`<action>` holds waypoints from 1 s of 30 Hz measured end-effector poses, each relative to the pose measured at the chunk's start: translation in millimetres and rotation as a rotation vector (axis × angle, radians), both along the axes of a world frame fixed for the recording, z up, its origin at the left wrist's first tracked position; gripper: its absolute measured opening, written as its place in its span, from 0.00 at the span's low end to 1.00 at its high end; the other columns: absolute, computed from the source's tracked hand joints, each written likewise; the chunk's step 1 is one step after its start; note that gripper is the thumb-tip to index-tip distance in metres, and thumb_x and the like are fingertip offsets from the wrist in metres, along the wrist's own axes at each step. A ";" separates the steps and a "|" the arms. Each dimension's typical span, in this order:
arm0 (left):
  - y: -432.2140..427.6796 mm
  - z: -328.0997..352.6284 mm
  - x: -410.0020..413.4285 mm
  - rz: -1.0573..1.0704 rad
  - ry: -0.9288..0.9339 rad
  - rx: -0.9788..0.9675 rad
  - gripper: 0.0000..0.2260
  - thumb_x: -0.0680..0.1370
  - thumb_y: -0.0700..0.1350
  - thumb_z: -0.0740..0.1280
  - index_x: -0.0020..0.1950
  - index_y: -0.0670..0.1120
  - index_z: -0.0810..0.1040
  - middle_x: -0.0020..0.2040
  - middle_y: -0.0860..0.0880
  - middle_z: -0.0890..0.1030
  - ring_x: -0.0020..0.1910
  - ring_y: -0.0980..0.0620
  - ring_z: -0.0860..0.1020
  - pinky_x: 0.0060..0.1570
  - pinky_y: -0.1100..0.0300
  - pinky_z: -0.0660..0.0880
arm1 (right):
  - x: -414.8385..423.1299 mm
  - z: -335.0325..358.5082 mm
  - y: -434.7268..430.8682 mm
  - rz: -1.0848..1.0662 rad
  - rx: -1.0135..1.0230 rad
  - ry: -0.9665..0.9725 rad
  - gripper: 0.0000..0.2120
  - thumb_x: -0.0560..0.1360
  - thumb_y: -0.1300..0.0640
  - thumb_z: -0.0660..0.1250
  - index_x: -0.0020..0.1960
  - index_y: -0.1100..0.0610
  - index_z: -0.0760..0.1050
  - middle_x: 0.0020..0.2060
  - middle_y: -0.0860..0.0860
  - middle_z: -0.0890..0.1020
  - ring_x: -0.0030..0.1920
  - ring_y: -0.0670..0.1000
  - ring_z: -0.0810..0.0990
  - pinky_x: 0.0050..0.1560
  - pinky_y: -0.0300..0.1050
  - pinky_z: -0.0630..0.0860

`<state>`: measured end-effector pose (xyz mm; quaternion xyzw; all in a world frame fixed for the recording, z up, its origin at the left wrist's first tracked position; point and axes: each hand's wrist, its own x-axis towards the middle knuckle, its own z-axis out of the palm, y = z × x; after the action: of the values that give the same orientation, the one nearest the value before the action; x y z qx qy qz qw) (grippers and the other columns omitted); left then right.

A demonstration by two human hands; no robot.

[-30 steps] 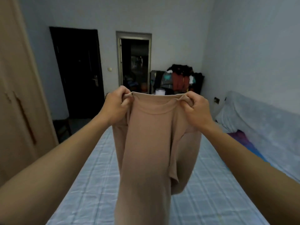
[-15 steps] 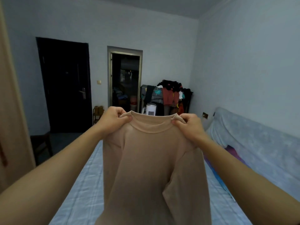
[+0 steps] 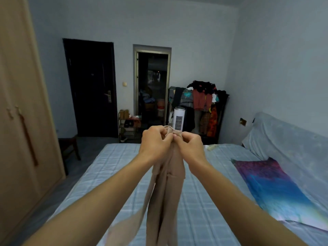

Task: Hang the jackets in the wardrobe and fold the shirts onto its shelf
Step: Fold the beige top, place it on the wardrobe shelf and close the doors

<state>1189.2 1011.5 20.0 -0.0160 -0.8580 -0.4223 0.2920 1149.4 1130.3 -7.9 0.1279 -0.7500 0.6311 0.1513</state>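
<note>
Beige fabric bunches where your left hand (image 3: 156, 139) and right hand (image 3: 190, 144) meet, fingers curled, each pinching the collar end of the shirt (image 3: 166, 192), which hangs limp below them over the bed (image 3: 113, 160). Soft and light, it will likely sag and twist, so grip both shoulder seams; the wardrobe (image 3: 23, 121) stands well left of the left hand.

You are in the bedroom of a lived-in home. A bed (image 3: 110, 167) with a pale blue checked cover lies before you, and a tall wooden wardrobe (image 3: 21, 121) lines the left wall. A clothes rack (image 3: 204, 102) heaped with garments stands in the far corner beside a white tower fan (image 3: 178, 118). A shoe rack (image 3: 128, 126) sits beside the dark door (image 3: 92, 86).
</note>
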 end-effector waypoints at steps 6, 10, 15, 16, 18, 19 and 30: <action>8.0 3.8 7.1 -0.219 -0.087 0.136 0.15 0.75 0.42 0.57 0.42 0.48 0.85 0.39 0.46 0.84 0.41 0.45 0.83 0.42 0.43 0.81 | 10.2 15.8 25.8 0.165 0.028 0.046 0.13 0.73 0.47 0.72 0.39 0.57 0.82 0.31 0.51 0.81 0.33 0.48 0.78 0.35 0.44 0.74; 14.2 12.4 16.8 -0.355 -0.150 0.173 0.18 0.76 0.31 0.57 0.51 0.44 0.85 0.44 0.43 0.84 0.42 0.46 0.84 0.44 0.49 0.83 | 9.2 20.3 38.3 0.121 0.053 0.069 0.05 0.69 0.55 0.74 0.39 0.57 0.82 0.36 0.59 0.83 0.38 0.54 0.83 0.41 0.56 0.82; -2.1 28.5 19.2 -0.052 0.098 -0.179 0.11 0.73 0.45 0.73 0.54 0.52 0.81 0.46 0.54 0.80 0.46 0.56 0.78 0.46 0.57 0.79 | 15.2 31.7 60.1 0.223 0.144 0.123 0.05 0.75 0.61 0.67 0.44 0.58 0.82 0.39 0.62 0.81 0.39 0.51 0.78 0.43 0.53 0.78; -4.3 31.2 18.4 -0.079 0.071 -0.238 0.17 0.71 0.48 0.75 0.59 0.53 0.78 0.50 0.55 0.79 0.49 0.57 0.77 0.48 0.59 0.77 | 17.7 35.2 63.3 0.254 0.146 0.134 0.06 0.77 0.61 0.67 0.46 0.56 0.83 0.39 0.58 0.82 0.40 0.48 0.79 0.44 0.49 0.78; -2.6 36.9 18.1 -0.206 -0.058 -0.218 0.22 0.70 0.49 0.78 0.61 0.53 0.76 0.52 0.56 0.78 0.51 0.58 0.77 0.48 0.62 0.76 | 20.8 41.0 69.5 0.324 0.134 0.157 0.07 0.77 0.61 0.67 0.50 0.53 0.83 0.37 0.49 0.83 0.41 0.43 0.80 0.42 0.40 0.76; 0.2 38.4 18.3 -0.271 -0.095 -0.164 0.18 0.70 0.48 0.78 0.58 0.53 0.79 0.49 0.56 0.80 0.48 0.59 0.78 0.45 0.62 0.77 | 21.4 43.0 72.6 0.350 0.129 0.166 0.08 0.77 0.62 0.67 0.50 0.53 0.83 0.37 0.46 0.83 0.41 0.41 0.80 0.43 0.37 0.75; 14.5 50.7 12.0 -0.284 -0.057 -0.164 0.03 0.76 0.43 0.72 0.45 0.51 0.83 0.45 0.51 0.82 0.48 0.53 0.80 0.45 0.54 0.79 | 30.3 -5.7 123.1 0.394 0.256 -0.002 0.13 0.69 0.63 0.77 0.52 0.58 0.81 0.47 0.54 0.85 0.48 0.53 0.85 0.50 0.56 0.82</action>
<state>1201.1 1026.0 70.8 -0.1488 -0.8866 -0.3881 0.2028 1179.7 1253.4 -13.6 0.2895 -0.7844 0.5485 0.0071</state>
